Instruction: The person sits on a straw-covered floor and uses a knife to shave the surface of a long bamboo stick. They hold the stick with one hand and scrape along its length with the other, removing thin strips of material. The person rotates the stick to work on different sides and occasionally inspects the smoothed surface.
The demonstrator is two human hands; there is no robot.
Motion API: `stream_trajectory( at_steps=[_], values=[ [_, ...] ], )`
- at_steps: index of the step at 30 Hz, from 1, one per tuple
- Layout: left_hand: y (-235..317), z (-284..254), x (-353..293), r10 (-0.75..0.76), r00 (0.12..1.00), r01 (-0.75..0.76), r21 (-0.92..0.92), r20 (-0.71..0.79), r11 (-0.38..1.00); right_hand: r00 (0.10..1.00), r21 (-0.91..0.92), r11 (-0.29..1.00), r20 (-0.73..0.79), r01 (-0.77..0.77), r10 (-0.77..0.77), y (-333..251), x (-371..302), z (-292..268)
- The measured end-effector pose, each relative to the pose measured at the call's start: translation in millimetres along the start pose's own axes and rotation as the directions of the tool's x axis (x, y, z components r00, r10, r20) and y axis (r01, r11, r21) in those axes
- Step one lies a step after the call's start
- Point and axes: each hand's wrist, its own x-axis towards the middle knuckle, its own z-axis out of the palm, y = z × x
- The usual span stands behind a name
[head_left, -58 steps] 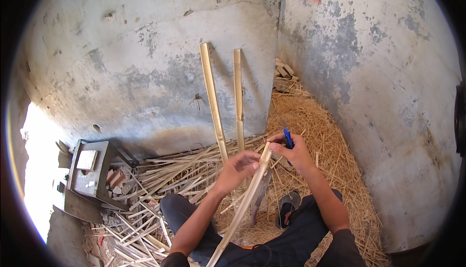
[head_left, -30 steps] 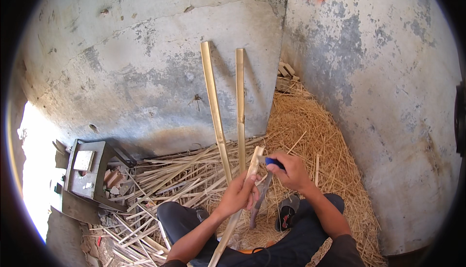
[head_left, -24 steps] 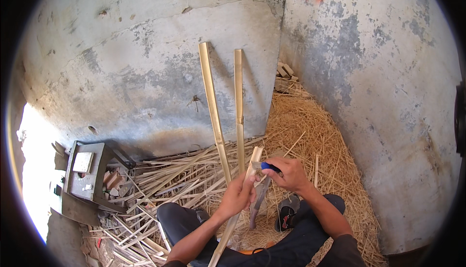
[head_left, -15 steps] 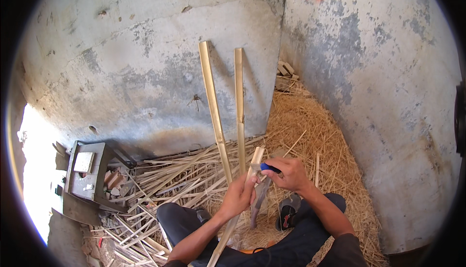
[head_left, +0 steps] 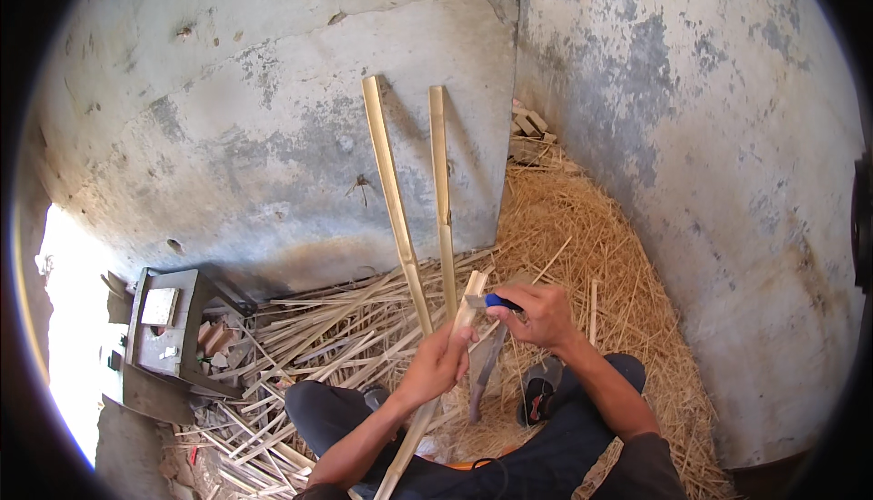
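Risky bit rn imo: a slip of the blue-handled knife [head_left: 502, 300] down the pale bamboo strip [head_left: 424, 423] & straight into the left hand [head_left: 436, 364], b/c of fingers wrapped so close below the blade. Could also dig in too deep or catch on a rough edge, prob from too steep an angle or too hard a push. Might even twist the strip mid-stroke, w/ just the one hand round it up near the top end. Hands-wise: a near-closed left grip round the strip, just under that top end; a tight curl of the right hand [head_left: 543, 316] round the knife handle, w/ the blade across the strip's upper face, touching afaict. Can't tell depth of any cut. Bit further off, between the dark-trousered legs [head_left: 582, 423]: a long dark tool [head_left: 488, 373], tilted, kind unclear, near a shoe [head_left: 538, 393]. Past that, a messy heap of split strips [head_left: 336, 332] on the left, a straw pile [head_left: 591, 227] on the right. Way back, against the patchy grey wall [head_left: 273, 136], two tall bamboo lengths [head_left: 441, 164], leaning side by side & apart.
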Motion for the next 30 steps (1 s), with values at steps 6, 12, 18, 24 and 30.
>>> stream_trajectory(
  at_steps=[6,12,18,24,30],
  values=[
    [11.1,1.2,-12.9,0.008,1.000,-0.008,0.021,-0.017,1.000,0.999,0.011,1.000,-0.027,-0.025,0.025,-3.0,9.2,-10.0],
    [19.4,0.1,-33.1,0.011,1.000,-0.010,0.057,-0.005,0.998,0.958,0.031,0.966,-0.125,-0.255,0.257,14.6,15.3,-21.7],
    [18.8,-9.5,-61.5,-0.030,1.000,0.030,0.063,-0.003,0.998,0.921,0.116,0.927,-0.124,-0.357,0.370,28.6,8.6,-42.4],
    [15.3,0.5,-58.0,-0.048,0.998,0.048,0.000,-0.048,0.999,0.993,0.215,0.973,-0.067,-0.085,0.101,-34.5,-0.3,-12.3],
    [19.1,13.4,-55.9,-0.049,0.998,0.043,-0.152,-0.036,0.987,0.988,0.199,0.978,-0.129,-0.063,0.090,-36.4,-0.4,-16.1]
  ],
)
